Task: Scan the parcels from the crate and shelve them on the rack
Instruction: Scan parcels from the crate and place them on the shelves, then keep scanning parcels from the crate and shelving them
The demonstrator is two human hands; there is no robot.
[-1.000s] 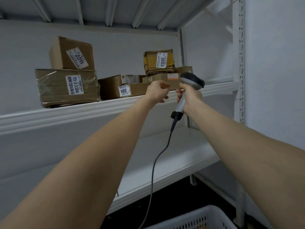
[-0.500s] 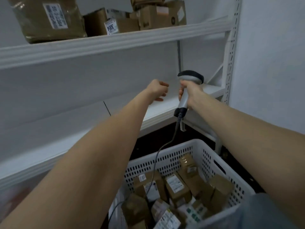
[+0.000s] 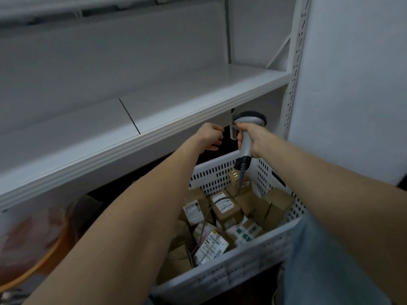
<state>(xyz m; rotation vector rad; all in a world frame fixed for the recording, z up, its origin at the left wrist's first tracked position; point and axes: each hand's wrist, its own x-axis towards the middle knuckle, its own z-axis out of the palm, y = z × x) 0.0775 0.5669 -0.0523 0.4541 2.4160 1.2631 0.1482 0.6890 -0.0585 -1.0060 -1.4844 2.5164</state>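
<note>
A white perforated crate stands on the floor below me, filled with several brown cardboard parcels bearing white labels. My right hand grips the grey handle of a corded barcode scanner, held above the crate's far wall; its cable hangs down into the crate. My left hand hovers just left of the scanner, fingers loosely curled, holding nothing. The white rack's lower shelf runs above both hands.
A perforated white upright of the rack stands at the right against a white wall. An orange basin sits under the shelf at the lower left. My denim-clad leg is right of the crate.
My view has dropped from the upper shelf with its parcels to the crate. Both hands came down with it, the scanner still in the right hand, the left empty.
</note>
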